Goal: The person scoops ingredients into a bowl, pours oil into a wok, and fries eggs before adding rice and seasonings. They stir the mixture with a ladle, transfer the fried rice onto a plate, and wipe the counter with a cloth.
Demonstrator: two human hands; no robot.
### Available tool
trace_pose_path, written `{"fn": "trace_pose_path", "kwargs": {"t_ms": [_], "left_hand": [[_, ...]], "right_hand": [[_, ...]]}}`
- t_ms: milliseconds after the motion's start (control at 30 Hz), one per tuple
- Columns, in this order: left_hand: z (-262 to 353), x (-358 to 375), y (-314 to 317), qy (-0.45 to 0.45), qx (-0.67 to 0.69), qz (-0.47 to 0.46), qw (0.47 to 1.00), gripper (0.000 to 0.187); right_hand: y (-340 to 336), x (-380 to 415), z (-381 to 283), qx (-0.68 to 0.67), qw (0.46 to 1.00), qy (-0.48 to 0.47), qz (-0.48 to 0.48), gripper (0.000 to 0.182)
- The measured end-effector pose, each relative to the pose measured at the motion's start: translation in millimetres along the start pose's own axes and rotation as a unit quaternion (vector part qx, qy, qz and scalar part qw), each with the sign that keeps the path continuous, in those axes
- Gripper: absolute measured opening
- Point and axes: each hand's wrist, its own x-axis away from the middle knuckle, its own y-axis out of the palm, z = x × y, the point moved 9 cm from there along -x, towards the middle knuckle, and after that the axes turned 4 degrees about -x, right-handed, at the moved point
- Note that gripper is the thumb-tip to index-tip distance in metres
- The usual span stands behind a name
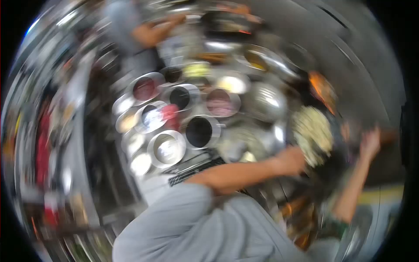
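Observation:
The whole picture is smeared by motion. My left hand [291, 160] reaches from a grey sleeve across to the edge of a dark pan [332, 170] heaped with pale shredded food [312, 134]. The blur hides whether its fingers grip anything. My right hand [370, 143] is raised to the right of the pan, beside a brownish shape [389, 136] that may be a handle. Contact there cannot be made out.
Several round steel bowls and tins [167, 148] of ingredients crowd the counter left of the pan, one of them with a dark inside [199, 131]. An orange glow [321, 87] shows behind the pan. Another person's arm [150, 34] works at the far end.

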Motion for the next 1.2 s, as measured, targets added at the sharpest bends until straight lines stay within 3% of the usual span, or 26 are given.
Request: {"fn": "trace_pose_path", "kwargs": {"t_ms": [33, 67, 100, 133, 167, 200, 233, 300, 367, 400, 433, 500, 567, 633, 700, 767, 833, 967, 1033, 1100, 1167, 1200], "left_hand": [[9, 7, -11, 0.005, 0.007, -0.046, 0.999, 0.023], [22, 19, -59, -0.002, 0.072, -0.008, 0.997, 0.024], [33, 24, -92, -0.022, 0.142, -0.002, 0.99, 0.019], [41, 13, -105, -0.013, 0.14, 0.005, 0.99, 0.018], [45, 8, -109, -0.019, 0.139, 0.013, 0.99, 0.017], [43, 1, -96, -0.02, 0.144, 0.004, 0.989, 0.017], [35, -4, -80, -0.022, 0.14, 0.005, 0.99, 0.018], [24, 32, -51, -0.01, 0.096, 0.009, 0.995, 0.018], [16, 79, -49, 0.011, 0.081, 0.004, 0.997, 0.02], [23, 100, -57, 0.042, 0.116, -0.018, 0.992, 0.02], [38, 110, -88, 0.081, 0.146, 0.022, 0.986, 0.02], [48, 78, -123, 0.029, 0.078, 0.007, 0.996, 0.018], [41, 29, -141, 0.015, 0.149, 0.037, 0.988, 0.019], [25, 10, -108, 0.028, 0.138, 0.067, 0.988, 0.017], [2, 34, -58, 0.017, 0.093, 0.046, 0.994, 0.017], [-6, 74, -34, 0.009, 0.073, 0.009, 0.997, 0.019], [16, 96, -71, 0.03, 0.102, 0.045, 0.993, 0.015], [13, 34, -96, 0.003, 0.115, 0.042, 0.993, 0.016], [4, 13, -86, 0.014, 0.101, 0.058, 0.993, 0.016], [-3, 2, -67, 0.023, 0.104, 0.035, 0.994, 0.016], [-7, 3, -54, 0.011, 0.1, 0.014, 0.995, 0.016], [-9, 4, -49, 0.011, 0.102, 0.008, 0.995, 0.017]], "right_hand": [[49, 45, -44, 0.03, 0.987, 0.026, 0.156, 0.035], [93, 81, -81, 0.033, 0.974, 0.018, 0.224, 0.032], [99, 76, -88, -0.056, 0.997, 0.025, 0.051, 0.025], [104, 92, -89, -0.02, 0.991, 0.032, 0.125, 0.033], [119, 112, -86, 0.091, 0.973, 0.042, 0.21, 0.022], [120, 110, -84, 0.117, 0.962, 0.012, 0.248, 0.026], [131, 119, -78, 0.141, 0.959, -0.017, 0.245, 0.037], [144, 136, -74, 0.14, 0.954, -0.096, 0.246, 0.036], [151, 159, -104, 0.044, 0.965, -0.134, 0.219, 0.037], [145, 165, -120, 0.03, 0.965, -0.141, 0.219, 0.037], [139, 171, -128, 0.018, 0.965, -0.14, 0.22, 0.037], [134, 171, -110, 0.041, 0.964, -0.096, 0.245, 0.036], [152, 165, -96, 0.075, 0.953, -0.075, 0.284, 0.036], [161, 156, -76, 0.112, 0.946, -0.075, 0.294, 0.032], [156, 146, -56, 0.211, 0.921, -0.14, 0.295, 0.032], [166, 152, -75, 0.146, 0.952, -0.156, 0.221, 0.037], [172, 158, -101, 0.07, 0.977, -0.138, 0.143, 0.04], [150, 147, -120, 0.04, 0.971, -0.105, 0.209, 0.044], [143, 139, -128, 0.033, 0.973, -0.134, 0.183, 0.041], [124, 138, -114, 0.004, 0.969, -0.173, 0.174, 0.038], [105, 131, -52, 0.062, 0.962, -0.165, 0.21, 0.04], [111, 121, -36, 0.014, 0.978, -0.125, 0.165, 0.039]]}}
